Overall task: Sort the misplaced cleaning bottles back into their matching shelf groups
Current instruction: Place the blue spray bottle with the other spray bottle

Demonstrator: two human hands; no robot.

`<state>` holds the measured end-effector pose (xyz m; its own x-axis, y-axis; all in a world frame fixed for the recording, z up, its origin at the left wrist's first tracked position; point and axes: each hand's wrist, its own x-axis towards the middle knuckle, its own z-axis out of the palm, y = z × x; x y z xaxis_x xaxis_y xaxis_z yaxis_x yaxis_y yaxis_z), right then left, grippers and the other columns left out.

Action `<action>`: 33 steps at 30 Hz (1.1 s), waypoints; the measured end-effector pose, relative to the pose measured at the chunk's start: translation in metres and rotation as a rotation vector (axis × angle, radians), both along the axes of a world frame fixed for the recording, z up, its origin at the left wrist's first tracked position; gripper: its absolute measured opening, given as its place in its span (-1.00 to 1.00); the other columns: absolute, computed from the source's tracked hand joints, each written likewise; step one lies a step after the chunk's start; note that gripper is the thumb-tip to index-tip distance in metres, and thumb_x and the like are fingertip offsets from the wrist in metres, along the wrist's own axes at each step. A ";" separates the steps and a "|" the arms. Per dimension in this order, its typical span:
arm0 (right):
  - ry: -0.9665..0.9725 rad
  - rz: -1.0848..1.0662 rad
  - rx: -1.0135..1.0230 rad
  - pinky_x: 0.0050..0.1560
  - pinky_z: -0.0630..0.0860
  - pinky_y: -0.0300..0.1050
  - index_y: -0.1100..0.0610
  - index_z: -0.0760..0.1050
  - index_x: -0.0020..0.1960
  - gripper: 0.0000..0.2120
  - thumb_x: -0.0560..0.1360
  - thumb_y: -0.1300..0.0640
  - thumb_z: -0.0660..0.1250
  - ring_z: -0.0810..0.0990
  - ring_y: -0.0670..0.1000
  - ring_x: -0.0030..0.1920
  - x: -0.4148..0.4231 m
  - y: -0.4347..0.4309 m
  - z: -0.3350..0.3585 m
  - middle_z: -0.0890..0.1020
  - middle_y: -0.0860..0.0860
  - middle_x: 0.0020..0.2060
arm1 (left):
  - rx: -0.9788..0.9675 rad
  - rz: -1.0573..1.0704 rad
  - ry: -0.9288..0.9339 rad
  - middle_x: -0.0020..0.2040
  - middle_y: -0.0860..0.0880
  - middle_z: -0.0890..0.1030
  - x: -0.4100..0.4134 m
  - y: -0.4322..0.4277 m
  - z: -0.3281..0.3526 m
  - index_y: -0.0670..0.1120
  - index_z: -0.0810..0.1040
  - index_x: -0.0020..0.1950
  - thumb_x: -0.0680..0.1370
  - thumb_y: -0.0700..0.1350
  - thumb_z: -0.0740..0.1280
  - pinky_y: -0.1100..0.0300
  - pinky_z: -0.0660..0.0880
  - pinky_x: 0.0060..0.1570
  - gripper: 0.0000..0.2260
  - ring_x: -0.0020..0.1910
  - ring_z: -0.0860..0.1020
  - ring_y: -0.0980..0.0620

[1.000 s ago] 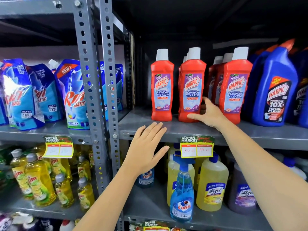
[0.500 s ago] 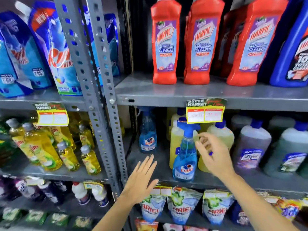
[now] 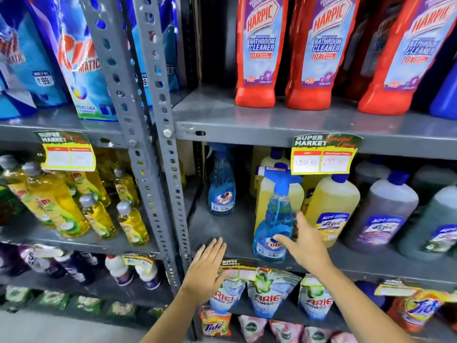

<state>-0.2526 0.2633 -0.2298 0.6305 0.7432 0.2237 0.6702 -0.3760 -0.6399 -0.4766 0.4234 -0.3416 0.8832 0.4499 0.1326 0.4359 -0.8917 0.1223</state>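
The upper shelf (image 3: pixel 272 122) carries red bottles (image 3: pixel 259 53) labelled "HARPIC BATHROOM CLEANER 10X". A tag (image 3: pixel 324 154) on its front edge reads "SUPER MARKET"; the prices are blurred.

On the middle shelf (image 3: pixel 222 229), a blue spray bottle (image 3: pixel 273 226) marked "Colin" stands at the front edge, directly in front of yellow jugs (image 3: pixel 331 209) whose label I read as "Lizol". It is clear blue, with a blue trigger head and a dip tube visible inside. A second Colin (image 3: pixel 221 191) stands further back and to the left.

The right hand (image 3: pixel 303 246) is spread open, thumb across the front Colin's label and fingers beside its body; it has not closed. The left hand (image 3: pixel 206 271) is flat, open and empty, over the shelf edge.

Below sit "ARIEL POWER" pouches (image 3: pixel 268 293) and a "Tide" pack (image 3: pixel 216 323). At left are blue pouches (image 3: pixel 81 70) reading "MATIC" and yellow bottles (image 3: pixel 57 206).
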 end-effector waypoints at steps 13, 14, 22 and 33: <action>-0.036 -0.009 0.043 -0.23 0.57 -0.12 0.08 0.31 0.27 -0.47 0.45 -0.03 0.49 0.70 0.09 -0.07 -0.064 0.080 -0.001 0.70 0.07 -0.03 | 0.022 -0.029 -0.018 0.58 -0.01 -0.05 -0.009 0.003 -0.001 -0.09 -0.02 0.58 0.66 0.20 -0.04 0.08 -0.18 0.46 -0.41 0.55 -0.14 0.01; -0.029 -0.005 0.035 -0.19 0.60 -0.06 0.08 0.30 0.27 -0.48 0.46 -0.03 0.48 0.69 0.12 -0.04 -0.066 0.087 0.000 0.70 0.09 -0.01 | 0.042 -0.034 -0.020 0.58 -0.02 -0.04 -0.013 0.004 -0.002 -0.09 -0.02 0.58 0.66 0.20 -0.06 0.08 -0.17 0.45 -0.42 0.55 -0.13 0.00; 0.063 0.154 -0.070 0.03 0.56 -0.05 0.11 0.36 0.33 -0.41 0.42 -0.01 0.52 0.65 0.13 0.13 -0.053 0.129 0.013 0.66 0.10 0.16 | 0.089 -0.052 -0.015 0.58 -0.02 0.02 -0.023 0.006 0.003 -0.06 0.02 0.58 0.66 0.12 0.06 0.10 -0.17 0.43 -0.45 0.55 -0.04 -0.01; 0.205 0.280 -0.103 0.22 0.54 -0.01 0.06 0.42 0.36 -0.37 0.35 0.08 0.58 0.63 0.05 0.19 -0.043 0.143 0.018 0.64 0.05 0.23 | 0.097 -0.042 0.039 0.58 -0.02 0.01 -0.024 0.004 0.004 -0.05 0.00 0.58 0.66 0.15 0.01 0.09 -0.16 0.44 -0.45 0.55 -0.05 -0.01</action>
<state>-0.2960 0.4059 -0.2114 0.4232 0.9056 0.0288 0.6179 -0.2653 -0.7401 -0.5007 0.4279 -0.3377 0.9064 0.3991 0.1384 0.4006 -0.9161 0.0182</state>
